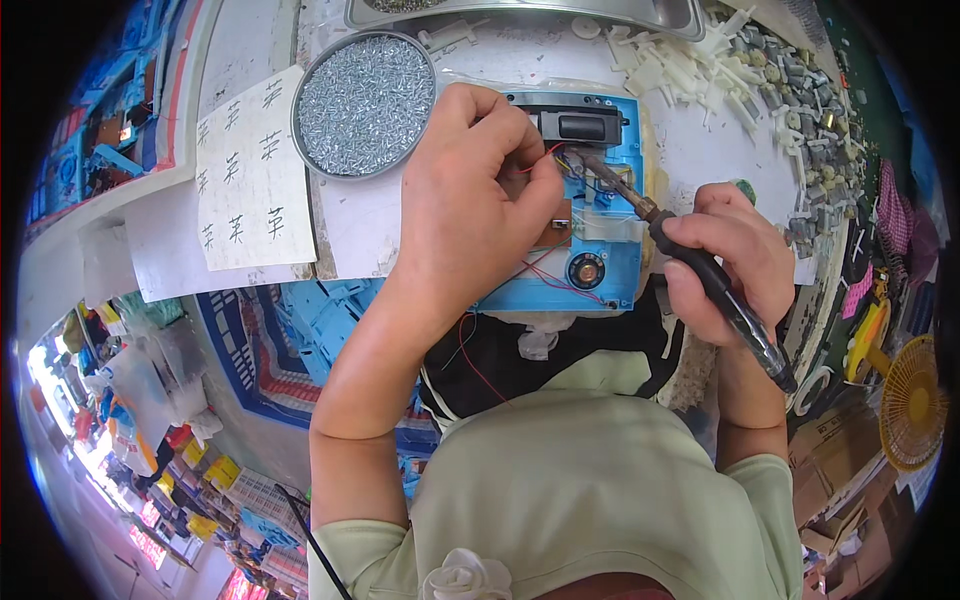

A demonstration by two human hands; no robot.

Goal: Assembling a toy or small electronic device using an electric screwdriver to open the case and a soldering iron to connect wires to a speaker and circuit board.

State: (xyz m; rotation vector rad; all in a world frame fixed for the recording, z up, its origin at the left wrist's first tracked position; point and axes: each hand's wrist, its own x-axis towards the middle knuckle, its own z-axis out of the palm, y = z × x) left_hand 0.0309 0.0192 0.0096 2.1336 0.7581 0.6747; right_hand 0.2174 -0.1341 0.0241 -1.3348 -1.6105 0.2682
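My right hand (735, 262) grips the black handle of a soldering iron (708, 280). Its metal end points up and left into a blue plastic housing (617, 262), among thin coloured wires beside a black rectangular part (580, 127). Over the housing's left side, my left hand (485, 185) has thumb and forefinger pinched on a thin red wire (541, 160); the fingertips are partly hidden. Inside the housing, a small round speaker (586, 270) sits near the front edge, and a brown circuit board (556, 225) lies partly behind my left hand.
A round tin of small silver screws (365, 105) stands at the left beside a handwritten paper sheet (250, 180). White plastic parts (690, 65) and small motors (800, 130) are heaped at the right. A metal tray (530, 12) lies along the back; a yellow fan (912, 405) is far right.
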